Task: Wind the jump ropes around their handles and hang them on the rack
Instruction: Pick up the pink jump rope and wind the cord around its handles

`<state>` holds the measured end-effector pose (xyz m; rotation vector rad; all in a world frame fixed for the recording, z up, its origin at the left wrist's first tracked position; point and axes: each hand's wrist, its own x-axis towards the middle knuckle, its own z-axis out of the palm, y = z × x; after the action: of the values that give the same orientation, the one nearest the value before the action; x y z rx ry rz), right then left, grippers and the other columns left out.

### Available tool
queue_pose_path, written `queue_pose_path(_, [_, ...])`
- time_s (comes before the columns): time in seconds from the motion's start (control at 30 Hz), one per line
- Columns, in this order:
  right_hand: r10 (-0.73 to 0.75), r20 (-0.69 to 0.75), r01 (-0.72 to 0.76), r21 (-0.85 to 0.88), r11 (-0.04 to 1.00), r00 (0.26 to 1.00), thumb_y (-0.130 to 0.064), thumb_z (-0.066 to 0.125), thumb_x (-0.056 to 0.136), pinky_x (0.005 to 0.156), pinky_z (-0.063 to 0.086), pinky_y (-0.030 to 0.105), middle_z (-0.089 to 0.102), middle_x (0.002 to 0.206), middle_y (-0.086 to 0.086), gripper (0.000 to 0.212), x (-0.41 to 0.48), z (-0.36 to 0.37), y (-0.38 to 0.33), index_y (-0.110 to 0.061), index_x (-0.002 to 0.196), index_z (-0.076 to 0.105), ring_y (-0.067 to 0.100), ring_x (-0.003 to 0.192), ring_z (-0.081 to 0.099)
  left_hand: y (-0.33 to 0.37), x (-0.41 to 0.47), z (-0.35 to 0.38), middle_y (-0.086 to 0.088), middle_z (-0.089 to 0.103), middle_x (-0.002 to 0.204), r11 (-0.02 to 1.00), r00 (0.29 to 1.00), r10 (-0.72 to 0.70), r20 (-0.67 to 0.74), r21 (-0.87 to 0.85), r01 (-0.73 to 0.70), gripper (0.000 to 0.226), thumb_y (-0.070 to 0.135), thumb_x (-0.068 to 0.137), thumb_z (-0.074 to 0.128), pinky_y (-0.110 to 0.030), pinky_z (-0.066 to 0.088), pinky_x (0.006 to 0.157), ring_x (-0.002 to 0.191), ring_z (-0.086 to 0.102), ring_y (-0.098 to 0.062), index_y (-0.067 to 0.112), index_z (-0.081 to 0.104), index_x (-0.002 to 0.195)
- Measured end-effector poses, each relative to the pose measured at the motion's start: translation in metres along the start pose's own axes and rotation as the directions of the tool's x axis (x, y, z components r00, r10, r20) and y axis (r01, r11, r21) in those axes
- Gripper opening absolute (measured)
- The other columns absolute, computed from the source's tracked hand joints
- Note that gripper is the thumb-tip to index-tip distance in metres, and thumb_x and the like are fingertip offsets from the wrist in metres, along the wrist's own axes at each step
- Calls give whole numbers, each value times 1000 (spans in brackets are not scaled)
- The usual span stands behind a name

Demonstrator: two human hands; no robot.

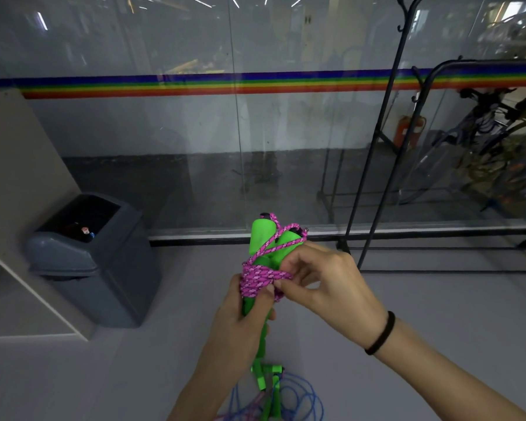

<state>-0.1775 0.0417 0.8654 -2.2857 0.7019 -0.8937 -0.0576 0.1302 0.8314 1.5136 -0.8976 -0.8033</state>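
winding pink jump rope [257, 279] around paired green handles [260, 235], left hand [240, 317] gripping the handles below the coil to steady them, right hand [331, 281] pinching the rope end, likely for tucking, black rack [377, 130] near at right.

Handles [263, 238] sit dead centre before you, rope [260, 279] wound on their middle. Your left grip [240, 317] is round them under the winding; your right grip [325, 281] pinches the winding from the right. More ropes [269, 381] lie on the floor [422, 305] below. Bin [94, 262] stands left, against the shelf unit [19, 177]. Rack [377, 132] stands right, before the glass wall [195, 132]. Bicycles [498, 141] behind the glass, far right.
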Motion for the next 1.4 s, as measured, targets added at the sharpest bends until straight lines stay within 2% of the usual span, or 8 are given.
queue_pose_path(0.13, [-39,87,52,-154,987,995,-21,64,83,62,47,28,48,80,-11,16,0,-1,-3,-21,79,49,8,67,49,-2,1,0,2,66,66,1000,1000,10,24,-21,-10,4,34,87,56,-40,51,64,63,60,-16,32,59,87])
queue_pose_path(0.37, [101,397,-97,-30,995,912,-22,62,86,80,50,28,54,89,-4,8,7,-24,-6,-23,82,55,16,85,57,-12,0,-7,-8,62,69,990,991,107,75,85,-114,34,56,65,53,-54,49,67,61,56,-21,34,54,92])
queue_pose_path(0.47, [146,382,-123,-83,989,913,-20,63,85,77,49,24,51,86,-8,15,8,-22,-5,-28,77,53,14,85,56,-14,-1,-7,-11,59,72,975,985,158,63,146,-166,38,57,64,52,-48,49,63,61,55,-28,34,52,94])
queue_pose_path(0.67, [144,325,-45,-295,954,934,-30,59,87,60,33,6,38,81,-14,14,1,-10,-1,-26,80,48,-2,69,40,-17,1,-9,5,65,72,974,996,83,43,209,-90,44,52,51,66,-30,49,57,58,58,-11,40,52,91])
queue_pose_path(0.83, [69,239,-77,25,997,968,-27,50,87,64,35,13,40,77,-11,15,0,-4,-1,-25,73,43,2,68,39,-16,12,-11,3,68,64,994,994,-92,61,-52,96,44,18,49,75,-25,49,53,55,59,-13,16,63,91])
queue_pose_path(0.97, [173,437,-395,488,779,882,-25,52,81,60,38,16,35,59,-13,23,-3,-21,-8,-21,62,39,0,57,36,-3,12,-27,-9,56,55,914,945,-210,251,-293,280,29,15,37,73,-23,40,46,46,50,-16,7,66,65])
queue_pose_path(1.23, [448,273,-476,761,442,851,3,67,61,39,32,15,22,48,-6,45,6,-40,15,-19,53,28,4,40,23,12,-5,-38,-9,58,63,696,847,-137,513,-559,451,23,5,41,64,-22,45,48,48,50,-15,7,68,63])
queue_pose_path(1.4, [464,218,-429,801,418,858,-12,80,55,47,43,15,31,51,-4,42,1,-35,26,-20,50,39,4,42,32,2,-3,-42,-12,61,69,552,763,-144,630,-589,591,27,2,43,74,-28,50,56,53,54,-17,1,69,69])
